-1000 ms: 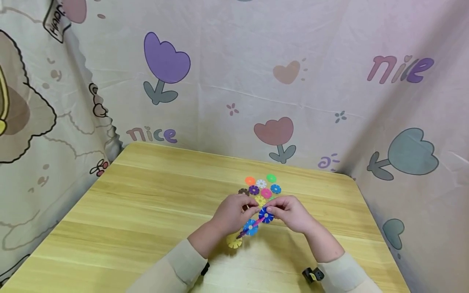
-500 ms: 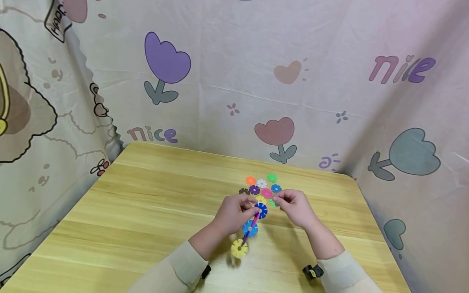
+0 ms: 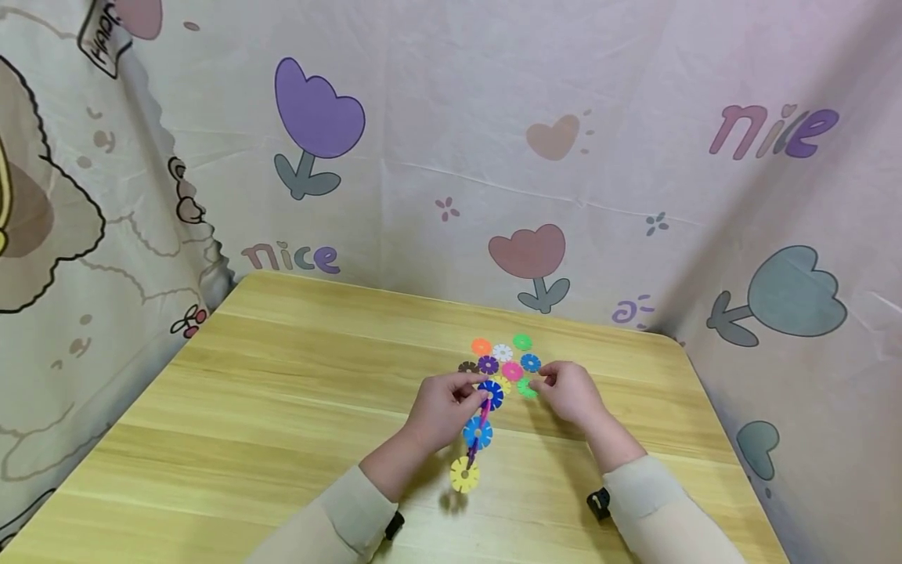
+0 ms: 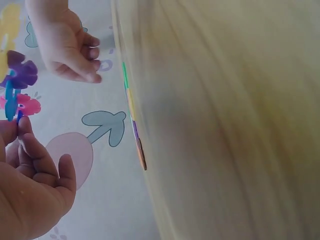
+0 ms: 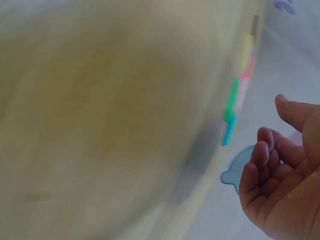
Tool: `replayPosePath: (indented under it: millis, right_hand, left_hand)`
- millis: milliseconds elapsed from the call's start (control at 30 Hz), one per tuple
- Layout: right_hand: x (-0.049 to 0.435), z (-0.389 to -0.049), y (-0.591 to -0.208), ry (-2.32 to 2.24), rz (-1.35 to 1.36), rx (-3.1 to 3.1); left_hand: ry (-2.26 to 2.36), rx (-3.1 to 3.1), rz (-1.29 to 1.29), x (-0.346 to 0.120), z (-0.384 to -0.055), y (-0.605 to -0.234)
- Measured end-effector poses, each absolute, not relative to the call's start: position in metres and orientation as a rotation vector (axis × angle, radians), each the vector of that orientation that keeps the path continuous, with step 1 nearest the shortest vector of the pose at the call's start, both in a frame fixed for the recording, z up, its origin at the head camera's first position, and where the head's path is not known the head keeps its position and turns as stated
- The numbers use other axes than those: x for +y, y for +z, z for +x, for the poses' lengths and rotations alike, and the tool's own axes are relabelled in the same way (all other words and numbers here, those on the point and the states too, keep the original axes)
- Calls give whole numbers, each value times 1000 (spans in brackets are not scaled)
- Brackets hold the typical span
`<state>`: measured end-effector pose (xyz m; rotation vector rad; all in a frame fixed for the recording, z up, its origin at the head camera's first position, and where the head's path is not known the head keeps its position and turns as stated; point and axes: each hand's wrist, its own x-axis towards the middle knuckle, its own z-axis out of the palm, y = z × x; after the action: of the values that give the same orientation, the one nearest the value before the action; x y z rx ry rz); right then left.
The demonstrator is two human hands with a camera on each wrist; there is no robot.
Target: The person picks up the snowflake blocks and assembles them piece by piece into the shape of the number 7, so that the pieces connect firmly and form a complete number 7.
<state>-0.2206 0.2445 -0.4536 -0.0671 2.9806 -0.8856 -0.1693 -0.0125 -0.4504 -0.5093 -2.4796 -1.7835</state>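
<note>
My left hand (image 3: 440,407) pinches a dark blue notched plastic disc (image 3: 496,402) between thumb and fingers. From that disc hangs a chain of interlocked discs: a pink disc (image 3: 485,410) seen edge-on, a light blue disc (image 3: 483,439), a purple disc (image 3: 472,453) and, lowest, a yellow disc (image 3: 460,482). In the left wrist view the chain's purple disc (image 4: 22,70) shows above the fingertips. My right hand (image 3: 572,394) hovers by a green disc (image 3: 525,388) among the loose ones. The right wrist view shows its thumb apart from loosely curled fingers, nothing held.
Several loose discs lie flat beyond the hands, among them orange (image 3: 481,346), white (image 3: 502,358), brown (image 3: 466,366) and pink (image 3: 512,376). The wooden table (image 3: 296,376) meets a printed cloth backdrop (image 3: 437,117) at its far edge. A black wrist strap (image 3: 599,505) sits at the right sleeve.
My right hand has let go of the dark blue disc and moved right and outward to the loose discs. My left hand keeps the chain, which has swung to hang straighter.
</note>
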Motion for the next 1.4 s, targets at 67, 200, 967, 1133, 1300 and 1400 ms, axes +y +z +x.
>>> replayPosePath:
  millis: [67, 200, 967, 1133, 1300, 1400]
  right_hand:
    - [243, -222, -457, -815, -65, 2986]
    - [242, -225, -463, -738, -68, 2987]
    - [235, -230, -468, -712, -30, 2947]
    - [234, -232, -470, -788, 14, 2917]
    - [235, -231, -472, -802, 34, 2919]
    - [234, -230, -472, -813, 40, 2927]
  left_hand:
    - [-1786, -2476, -508, -13, -169, -450]
    - [-1784, -2470, -503, -13, -169, -449]
    - [-1779, -2461, -488, -12, -168, -450]
    - [-1789, -2463, -489, -12, -167, -451]
    - [-1798, -2463, -482, -12, -166, -451]
    - [-1795, -2462, -486, -11, -166, -452]
